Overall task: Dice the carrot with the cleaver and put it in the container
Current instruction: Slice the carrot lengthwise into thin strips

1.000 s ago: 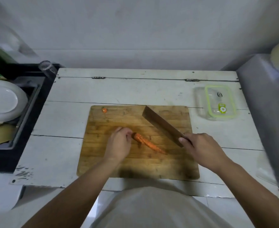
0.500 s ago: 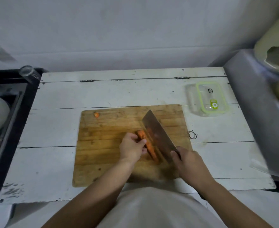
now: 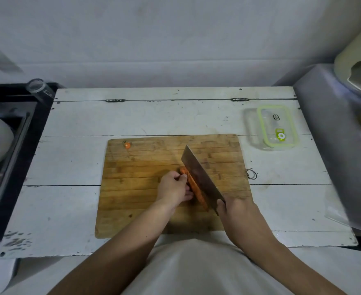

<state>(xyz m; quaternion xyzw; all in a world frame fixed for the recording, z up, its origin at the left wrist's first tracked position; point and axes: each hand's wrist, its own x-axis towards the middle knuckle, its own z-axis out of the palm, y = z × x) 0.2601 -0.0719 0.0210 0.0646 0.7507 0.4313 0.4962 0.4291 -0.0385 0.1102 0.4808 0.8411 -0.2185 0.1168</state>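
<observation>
Since half a second ago little has shifted: the cleaver (image 3: 203,177) keeps its line along the carrot (image 3: 193,187), and a second ago it was lifted clear, further back over the board, with the carrot lying crosswise. Now the carrot lies near the middle of the cutting board (image 3: 137,199), running from far-left to near-right, its right side hidden by the blade. That alignment suggests a lengthwise split, which I judge to be the first step toward dice, since flat halves will not roll.

Pinching the thick far end of the carrot, the left hand (image 3: 174,189) has its fingers curled and sits on the side away from the edge, likely to steady the root and keep the fingertips safe. Wrapped around the cleaver's handle, the right hand (image 3: 237,211) grips close to the blade, which gives control for a pressing cut.

One small carrot piece (image 3: 127,145) lies alone at the board's far-left corner, probably the trimmed top. One container (image 3: 277,126), clear with a green rim, waits on the counter (image 3: 73,162) well apart to the right, beyond the board. Whether it is lidded I cannot tell for certain.

Counted: one carrot, one offcut, one cleaver, one board, one container, two hands.
</observation>
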